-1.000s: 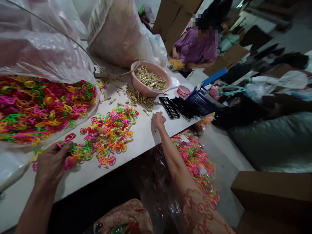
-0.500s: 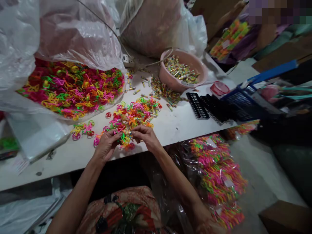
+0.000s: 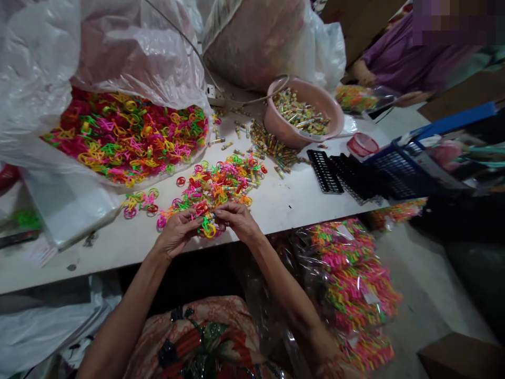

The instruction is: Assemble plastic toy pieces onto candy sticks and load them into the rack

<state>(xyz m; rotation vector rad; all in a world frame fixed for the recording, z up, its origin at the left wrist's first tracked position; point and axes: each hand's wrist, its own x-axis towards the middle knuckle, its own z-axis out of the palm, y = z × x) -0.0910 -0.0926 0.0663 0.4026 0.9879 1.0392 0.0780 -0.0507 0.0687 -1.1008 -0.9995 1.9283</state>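
My left hand (image 3: pixel 180 229) is pinched at the near edge of the white table, holding a small green and yellow plastic piece (image 3: pixel 208 227). Close on its right, my right hand (image 3: pixel 236 218) has thumb and fingers pressed together; whatever it grips is too small to name. Just beyond both hands lies a pile of colourful plastic pieces (image 3: pixel 221 181), some with short patterned tubes among them. More loose tubes (image 3: pixel 272 145) spread beside a pink basin (image 3: pixel 302 139) full of the same tubes.
An open plastic bag of colourful pieces (image 3: pixel 130 137) stands at the left, near clear plastic sheets (image 3: pixel 71 205). Black racks (image 3: pixel 325 171), a red basket (image 3: pixel 362 144) and a blue basket (image 3: pixel 402 168) are at the right. Filled bags (image 3: pixel 355 279) hang below. A person in purple (image 3: pixel 410 52) sits across.
The view has shifted slightly, moving the table's things rightward. My hands remain close together at the pile. The other person's colourful bag has come down to the table.
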